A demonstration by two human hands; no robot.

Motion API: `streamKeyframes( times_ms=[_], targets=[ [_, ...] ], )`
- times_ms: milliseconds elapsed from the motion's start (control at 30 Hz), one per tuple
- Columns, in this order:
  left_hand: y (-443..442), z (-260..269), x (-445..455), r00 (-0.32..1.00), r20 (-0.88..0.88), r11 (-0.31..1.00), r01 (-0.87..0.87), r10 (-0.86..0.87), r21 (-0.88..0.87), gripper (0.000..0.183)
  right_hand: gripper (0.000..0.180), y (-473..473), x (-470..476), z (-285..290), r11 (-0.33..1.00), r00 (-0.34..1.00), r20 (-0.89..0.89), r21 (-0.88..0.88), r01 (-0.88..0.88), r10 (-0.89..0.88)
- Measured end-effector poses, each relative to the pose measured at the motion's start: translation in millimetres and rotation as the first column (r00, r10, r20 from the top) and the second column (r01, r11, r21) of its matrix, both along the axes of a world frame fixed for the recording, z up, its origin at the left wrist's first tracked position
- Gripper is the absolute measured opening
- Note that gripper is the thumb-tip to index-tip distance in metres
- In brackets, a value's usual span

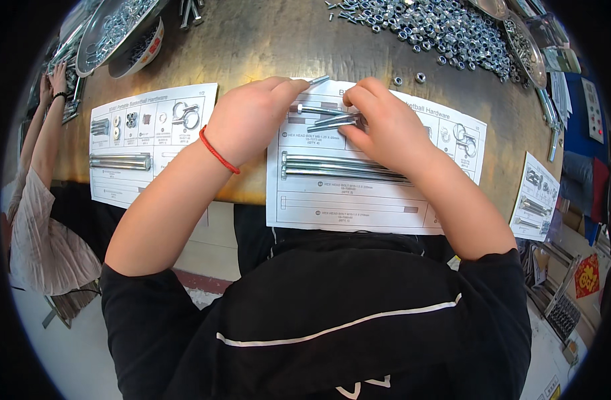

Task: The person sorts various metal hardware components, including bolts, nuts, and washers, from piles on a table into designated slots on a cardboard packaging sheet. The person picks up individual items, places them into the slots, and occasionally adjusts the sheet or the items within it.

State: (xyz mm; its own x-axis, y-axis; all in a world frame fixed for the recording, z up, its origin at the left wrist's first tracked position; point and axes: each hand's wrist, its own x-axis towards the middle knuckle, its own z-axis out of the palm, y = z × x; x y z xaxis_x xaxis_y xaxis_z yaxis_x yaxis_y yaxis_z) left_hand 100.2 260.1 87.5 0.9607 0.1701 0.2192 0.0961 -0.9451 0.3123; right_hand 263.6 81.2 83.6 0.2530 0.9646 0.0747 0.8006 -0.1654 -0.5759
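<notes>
A printed hardware sheet [295, 200] lies in front of me at the table's edge. My left hand [258, 117], with a red cord at the wrist, pinches a short bolt [319, 80] above the sheet's top edge. In the fingers of my right hand [388, 122] are short steel bolts [333, 125]. Another hex head bolt [318, 109] reaches towards that hand; whether it is gripped or lies on the paper I cannot tell. Several long hex head bolts [330, 166] rest side by side across the sheet's middle, their right ends hidden under my right forearm.
A second sheet [175, 177] with long bolts [123, 161] is to the left, a third [538, 195] far right. A heap of nuts [435, 35] covers the back right. Metal bowl [90, 50] and patterned bowl [153, 47] stand back left. Another person's hands [57, 77] are at far left.
</notes>
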Motion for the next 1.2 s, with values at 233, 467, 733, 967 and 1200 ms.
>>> streamKeyframes(
  times_ms=[233,467,733,967,1200],
  targets=[
    [-2,-1,1,0.999,0.046,0.997,0.010,-0.013,0.071,0.039,0.013,8,6,-10,0.999,0.992,-0.120,0.016,-0.040,0.041],
    [-4,-4,-4,0.995,0.080,0.997,0.058,-0.063,0.056,0.034,0.011,5,11,-15,0.980,0.974,-0.206,0.192,-0.050,0.090],
    [4,11,-17,0.990,-0.047,0.987,-0.138,0.135,-0.078,0.028,0.028,5,1,9,0.993,0.996,-0.016,-0.078,0.086,-0.087],
    [-11,17,-3,0.928,-0.343,0.930,-0.247,0.147,-0.270,0.032,0.037,19,-11,-3,0.987,0.993,-0.082,-0.143,0.073,-0.085],
    [-19,14,2,0.925,-0.365,0.941,-0.214,0.108,-0.263,0.032,0.029,20,-29,-9,0.985,0.982,-0.118,-0.106,0.134,-0.147]
  ],
)
